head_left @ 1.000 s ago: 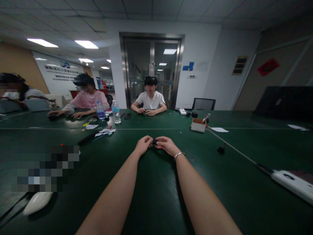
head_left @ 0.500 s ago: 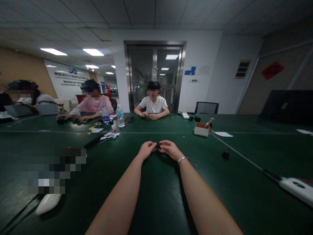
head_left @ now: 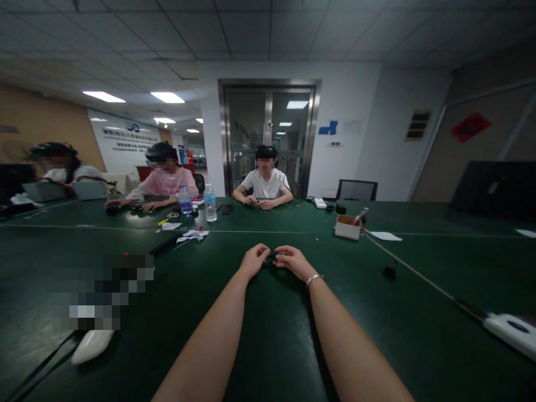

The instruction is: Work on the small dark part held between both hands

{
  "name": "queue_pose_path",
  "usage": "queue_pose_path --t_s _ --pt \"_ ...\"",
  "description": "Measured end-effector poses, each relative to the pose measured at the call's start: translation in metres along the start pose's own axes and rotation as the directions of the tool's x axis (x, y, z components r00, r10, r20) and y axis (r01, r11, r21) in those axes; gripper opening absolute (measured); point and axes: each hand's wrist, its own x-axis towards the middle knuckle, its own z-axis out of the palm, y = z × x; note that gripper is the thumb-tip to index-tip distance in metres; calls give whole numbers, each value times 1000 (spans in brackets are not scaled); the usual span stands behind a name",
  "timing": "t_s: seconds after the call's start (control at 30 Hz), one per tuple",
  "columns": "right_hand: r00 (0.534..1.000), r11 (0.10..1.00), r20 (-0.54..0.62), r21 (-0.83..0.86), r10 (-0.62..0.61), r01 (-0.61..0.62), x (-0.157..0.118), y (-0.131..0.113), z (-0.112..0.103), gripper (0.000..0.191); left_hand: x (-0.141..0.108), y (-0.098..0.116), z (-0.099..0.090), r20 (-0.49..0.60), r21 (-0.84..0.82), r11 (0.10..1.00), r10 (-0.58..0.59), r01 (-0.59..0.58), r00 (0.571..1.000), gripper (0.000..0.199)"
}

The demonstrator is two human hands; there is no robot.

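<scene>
A small dark piece [head_left: 273,254] is pinched between my two hands, just above the green table [head_left: 272,346]; its kind is too small and dark to make out. My left hand [head_left: 254,261] grips its left side with thumb and fingers pressed together. From the other side my right hand [head_left: 293,262], with a silver bracelet at the wrist, has its fingertips closed on the same piece. To the right of my hands a small black block [head_left: 389,270] rests on the table.
A small open box [head_left: 347,230] stands beyond my right hand, beside white paper [head_left: 386,236]. A cable runs to a white device [head_left: 511,332]. Water bottles [head_left: 210,204] stand far left. A person in a white shirt [head_left: 268,183] sits opposite; others sit left.
The whole view has shifted slightly down and to the right. My hands keep hold of the dark piece, with only a slight movement of the fingers.
</scene>
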Motion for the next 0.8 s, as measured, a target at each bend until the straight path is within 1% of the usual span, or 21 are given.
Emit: queue_pose_path --t_s 0.1,0.23,0.33,0.43,0.57,0.67,0.8 --pt "1000 1000 -9 1 -9 9 -2 0 1 22 1 -3 0 14 -5 1000 -4 4 1000 30" --pt "999 1000 -23 14 -27 27 -3 0 1 22 3 -9 0 31 -78 997 22 -20 999 27" --pt "999 1000 -32 12 -26 26 -4 0 2 22 3 -11 -1 37 -87 996 30 -27 999 25" --pt "999 999 -37 6 -31 31 -5 0 3 22 2 -9 0 42 -98 995 7 -3 999 25" --pt "998 999 -52 -36 -39 37 -6 0 5 23 2 -4 0 59 -143 988 -45 53 997 22" --pt "998 998 -54 -62 -30 27 -5 1 7 22 2 -2 -2 72 -143 985 -86 95 994 22" --pt "999 997 -36 -76 -34 31 -4 3 9 24 -4 1 -4 29 -89 989 -114 116 993 23"
